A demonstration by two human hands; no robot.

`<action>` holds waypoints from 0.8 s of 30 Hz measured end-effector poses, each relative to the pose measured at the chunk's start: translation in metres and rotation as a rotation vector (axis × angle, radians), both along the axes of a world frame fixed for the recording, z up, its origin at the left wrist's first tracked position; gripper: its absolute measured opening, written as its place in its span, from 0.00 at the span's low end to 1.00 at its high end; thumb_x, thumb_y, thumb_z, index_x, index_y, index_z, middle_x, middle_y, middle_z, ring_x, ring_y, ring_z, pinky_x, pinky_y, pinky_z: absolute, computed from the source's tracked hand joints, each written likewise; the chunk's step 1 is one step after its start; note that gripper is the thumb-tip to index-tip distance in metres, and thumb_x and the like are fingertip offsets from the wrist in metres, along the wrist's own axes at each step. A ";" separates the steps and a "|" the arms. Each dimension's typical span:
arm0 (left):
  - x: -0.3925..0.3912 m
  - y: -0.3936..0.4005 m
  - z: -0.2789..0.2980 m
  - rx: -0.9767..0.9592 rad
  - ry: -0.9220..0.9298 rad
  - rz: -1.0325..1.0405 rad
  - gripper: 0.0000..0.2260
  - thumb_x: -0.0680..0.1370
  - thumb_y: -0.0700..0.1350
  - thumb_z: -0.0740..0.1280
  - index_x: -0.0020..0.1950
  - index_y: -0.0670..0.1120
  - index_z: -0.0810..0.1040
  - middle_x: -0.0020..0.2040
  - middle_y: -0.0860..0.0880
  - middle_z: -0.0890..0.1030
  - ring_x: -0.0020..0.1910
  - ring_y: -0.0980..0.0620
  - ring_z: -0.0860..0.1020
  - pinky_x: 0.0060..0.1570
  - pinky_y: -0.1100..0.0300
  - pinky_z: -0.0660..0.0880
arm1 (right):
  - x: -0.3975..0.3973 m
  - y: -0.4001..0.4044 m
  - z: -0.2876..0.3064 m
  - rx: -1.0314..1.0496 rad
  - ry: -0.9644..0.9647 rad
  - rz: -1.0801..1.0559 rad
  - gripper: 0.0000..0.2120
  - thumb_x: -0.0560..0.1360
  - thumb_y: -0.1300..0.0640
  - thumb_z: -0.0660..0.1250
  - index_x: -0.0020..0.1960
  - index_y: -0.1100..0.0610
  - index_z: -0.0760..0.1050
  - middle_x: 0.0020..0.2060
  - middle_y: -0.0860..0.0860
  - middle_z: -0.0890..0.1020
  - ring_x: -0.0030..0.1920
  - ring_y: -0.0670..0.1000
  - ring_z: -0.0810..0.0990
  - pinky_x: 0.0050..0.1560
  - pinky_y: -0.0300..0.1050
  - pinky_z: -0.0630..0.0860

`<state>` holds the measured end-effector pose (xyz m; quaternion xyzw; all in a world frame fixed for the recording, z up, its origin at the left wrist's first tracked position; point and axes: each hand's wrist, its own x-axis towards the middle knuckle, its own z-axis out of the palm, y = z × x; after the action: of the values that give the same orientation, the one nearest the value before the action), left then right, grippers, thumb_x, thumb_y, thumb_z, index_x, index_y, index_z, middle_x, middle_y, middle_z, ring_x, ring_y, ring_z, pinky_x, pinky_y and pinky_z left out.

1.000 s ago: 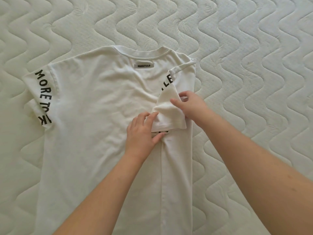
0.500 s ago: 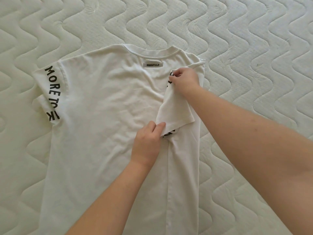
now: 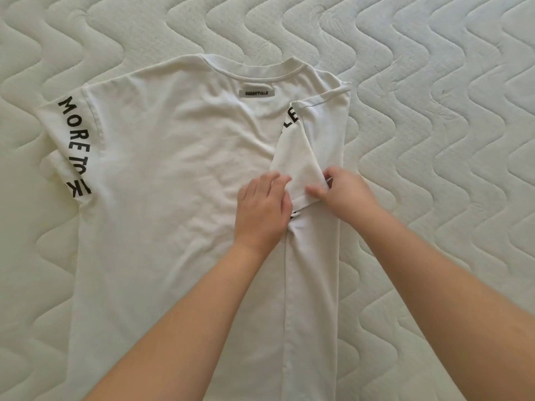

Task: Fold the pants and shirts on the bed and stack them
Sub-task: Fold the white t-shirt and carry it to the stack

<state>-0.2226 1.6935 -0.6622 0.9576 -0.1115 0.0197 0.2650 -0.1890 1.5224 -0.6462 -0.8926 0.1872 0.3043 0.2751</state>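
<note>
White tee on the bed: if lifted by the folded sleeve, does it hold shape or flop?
Likely flops: the white T-shirt lies limp and wrinkled. The folded sleeve probably unfolds, since both hands pin it. It probably drags rather than slides on the quilted mattress.

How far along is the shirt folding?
Early. The white cotton T-shirt has its right side folded in. Left hand and right hand are tucking the folded sleeve. The lettered sleeve, further folds and stacking remain; no pants visible.
</note>
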 end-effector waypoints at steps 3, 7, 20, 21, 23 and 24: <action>0.032 -0.018 -0.010 0.102 0.069 -0.169 0.22 0.79 0.46 0.56 0.73 0.44 0.72 0.74 0.46 0.70 0.74 0.47 0.67 0.71 0.51 0.60 | -0.008 -0.005 -0.003 -0.023 -0.023 -0.055 0.16 0.74 0.41 0.69 0.51 0.53 0.76 0.44 0.49 0.83 0.48 0.52 0.80 0.50 0.51 0.77; 0.058 -0.019 -0.037 0.382 0.221 -0.395 0.27 0.83 0.55 0.47 0.81 0.50 0.48 0.81 0.52 0.48 0.80 0.53 0.45 0.76 0.54 0.39 | -0.016 -0.009 -0.004 -0.079 0.071 -0.078 0.15 0.74 0.40 0.69 0.44 0.51 0.73 0.42 0.49 0.83 0.46 0.53 0.81 0.48 0.51 0.78; 0.029 -0.019 -0.003 0.125 0.146 -0.231 0.22 0.81 0.48 0.60 0.74 0.44 0.68 0.74 0.43 0.67 0.73 0.43 0.65 0.71 0.48 0.59 | -0.123 0.021 0.007 -0.040 -0.346 -0.067 0.22 0.76 0.51 0.68 0.68 0.57 0.70 0.59 0.55 0.75 0.60 0.56 0.73 0.61 0.51 0.69; 0.012 -0.016 0.006 -0.020 0.072 -0.146 0.17 0.80 0.45 0.63 0.68 0.41 0.74 0.66 0.41 0.74 0.65 0.42 0.73 0.64 0.49 0.66 | -0.131 0.019 0.005 -0.010 -0.327 -0.169 0.28 0.75 0.50 0.70 0.71 0.57 0.66 0.62 0.56 0.72 0.62 0.56 0.72 0.63 0.52 0.69; -0.031 -0.007 0.020 -0.265 0.057 0.070 0.08 0.80 0.42 0.64 0.56 0.40 0.77 0.51 0.45 0.78 0.49 0.48 0.77 0.50 0.56 0.72 | -0.142 0.014 0.000 0.070 -0.249 -0.355 0.35 0.73 0.49 0.73 0.74 0.56 0.62 0.65 0.55 0.69 0.63 0.54 0.71 0.65 0.50 0.69; -0.053 -0.004 0.026 -0.326 0.132 0.187 0.06 0.81 0.44 0.63 0.52 0.42 0.76 0.46 0.48 0.78 0.43 0.51 0.76 0.45 0.59 0.72 | -0.146 0.010 -0.003 0.101 -0.212 -0.421 0.34 0.73 0.48 0.73 0.73 0.56 0.63 0.63 0.53 0.70 0.61 0.53 0.72 0.62 0.48 0.71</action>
<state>-0.2753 1.6899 -0.6362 0.9074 0.0002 -0.0006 0.4203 -0.3353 1.5328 -0.6492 -0.8459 0.3237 0.1537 0.3950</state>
